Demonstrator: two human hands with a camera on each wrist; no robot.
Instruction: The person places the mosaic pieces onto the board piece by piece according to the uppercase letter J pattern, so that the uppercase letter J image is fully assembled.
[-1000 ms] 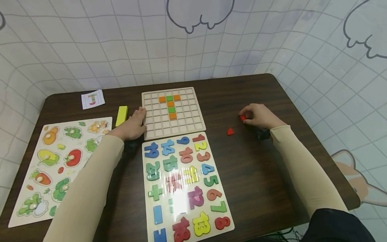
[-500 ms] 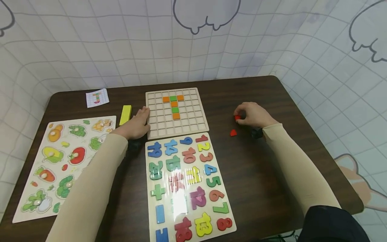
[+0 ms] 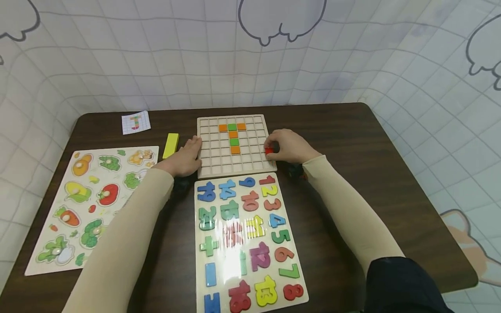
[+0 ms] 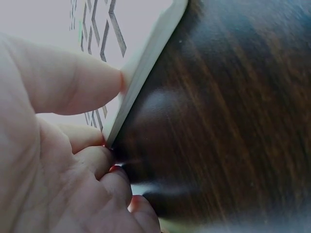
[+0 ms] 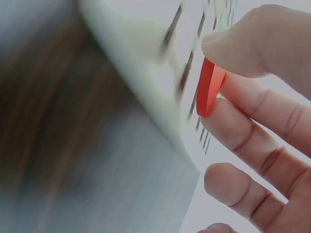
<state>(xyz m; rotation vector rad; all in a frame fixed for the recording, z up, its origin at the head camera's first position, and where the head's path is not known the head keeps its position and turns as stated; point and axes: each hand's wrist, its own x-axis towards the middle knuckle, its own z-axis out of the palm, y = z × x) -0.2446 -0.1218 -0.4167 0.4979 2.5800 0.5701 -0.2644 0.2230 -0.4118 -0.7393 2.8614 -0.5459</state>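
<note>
In the head view a pale wooden grid board [image 3: 250,163] lies flat, with orange and green square tiles [image 3: 233,134] set in a T shape. My left hand [image 3: 184,158] rests against the board's left edge, its thumb and fingertips touching the rim in the left wrist view. Over the board's right edge my right hand [image 3: 291,147] pinches a small red piece [image 5: 208,90] between thumb and fingers. That piece is thin, and its full outline is partly covered by the fingers. The second red piece seen earlier on the table is hidden near the right wrist.
Below the grid board lies a number puzzle board [image 3: 219,274]. A vegetable puzzle board [image 3: 129,189] lies to the left, partly under the left sleeve. Behind it are a yellow block [image 3: 170,145] and a small paper card [image 3: 135,122] with a coloured J-like figure.
My right hand has carried the red piece leftward from the table to the grid board's right edge. My left hand stays at the board's left edge. The head view has shifted slightly.
</note>
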